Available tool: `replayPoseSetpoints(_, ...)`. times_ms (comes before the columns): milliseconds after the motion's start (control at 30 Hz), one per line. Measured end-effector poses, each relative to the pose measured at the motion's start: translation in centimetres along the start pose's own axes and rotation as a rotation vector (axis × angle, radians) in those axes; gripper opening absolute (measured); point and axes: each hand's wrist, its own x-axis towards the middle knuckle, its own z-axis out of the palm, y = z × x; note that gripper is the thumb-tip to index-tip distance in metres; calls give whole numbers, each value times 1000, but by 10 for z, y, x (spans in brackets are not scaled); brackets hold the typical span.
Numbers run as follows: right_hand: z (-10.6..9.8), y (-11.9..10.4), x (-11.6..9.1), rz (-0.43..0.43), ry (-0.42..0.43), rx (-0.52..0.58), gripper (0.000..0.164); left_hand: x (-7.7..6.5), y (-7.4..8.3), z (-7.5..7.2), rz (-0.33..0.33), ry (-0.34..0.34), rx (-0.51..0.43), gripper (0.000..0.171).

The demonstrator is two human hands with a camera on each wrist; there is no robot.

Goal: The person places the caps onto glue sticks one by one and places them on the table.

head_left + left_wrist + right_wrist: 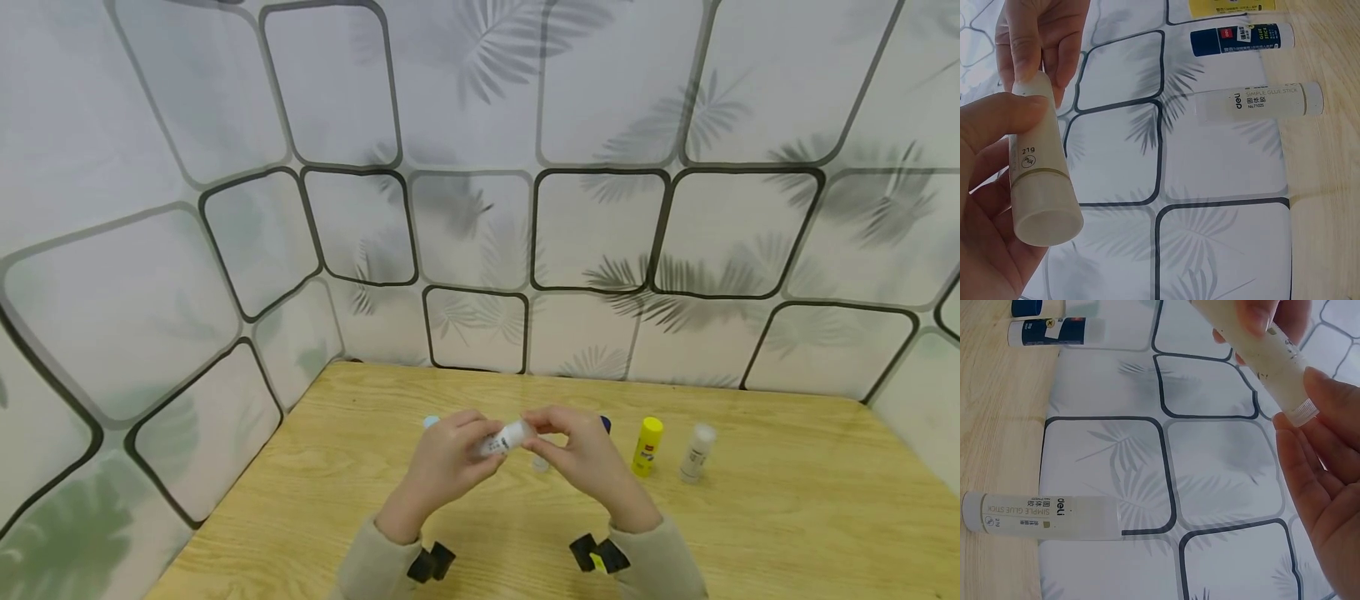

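Note:
A white glue stick is held tilted between both hands above the table. My left hand grips its barrel, thumb lying along the side in the left wrist view, where a gold ring circles the stick and "21g" is printed. At the opposite end, my right hand pinches the small translucent ridged end piece between thumb and fingers. In the head view, another white item on the table is mostly hidden below the hands.
A yellow glue stick and a white one stand upright right of the hands on the wooden table. A dark blue glue stick also stands there. Something light blue shows behind the left hand. Patterned cloth surrounds the table.

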Motion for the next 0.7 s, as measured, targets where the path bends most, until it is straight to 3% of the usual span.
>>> replayPoseSetpoints(433,-4,6,0,-46,97,-108,33,2,1,2,-89,44,-41,22)
replayPoseSetpoints(567,-11,10,-5,-7,124,-168,36,0,-1,1,-173,63,-93,23)
replayPoseSetpoints(700,-20,16,-13,16,93,-209,32,-2,-5,1,-269,76,-152,23)
